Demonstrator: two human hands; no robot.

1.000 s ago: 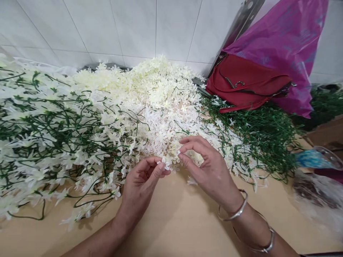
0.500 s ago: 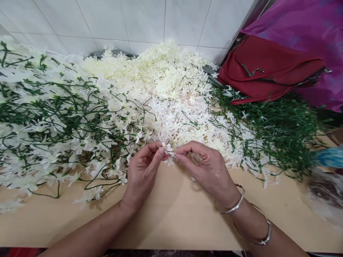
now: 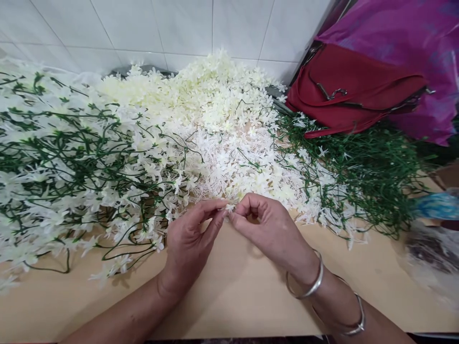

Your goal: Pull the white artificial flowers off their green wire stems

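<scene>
My left hand [image 3: 193, 243] and my right hand [image 3: 268, 229] meet fingertip to fingertip over the beige tabletop [image 3: 236, 296]. Both pinch a small white artificial flower [image 3: 229, 208] between thumbs and forefingers; most of it is hidden by the fingers. Just beyond them lies a heap of loose white and cream flower heads [image 3: 218, 129]. My right wrist wears two silver bangles [image 3: 308, 286].
Green wire stems with white flowers [image 3: 71, 162] sprawl across the left. Bare green stems [image 3: 362, 177] pile up at the right, under a red handbag [image 3: 351, 95] and a purple plastic bag [image 3: 401, 43]. Clear plastic bags [image 3: 433, 253] sit at the right edge. A white tiled wall [image 3: 179, 24] stands behind.
Both hands have closed in on each other, the right fingers curling tighter. The flower between them is now mostly covered. The camera view shifted slightly.
</scene>
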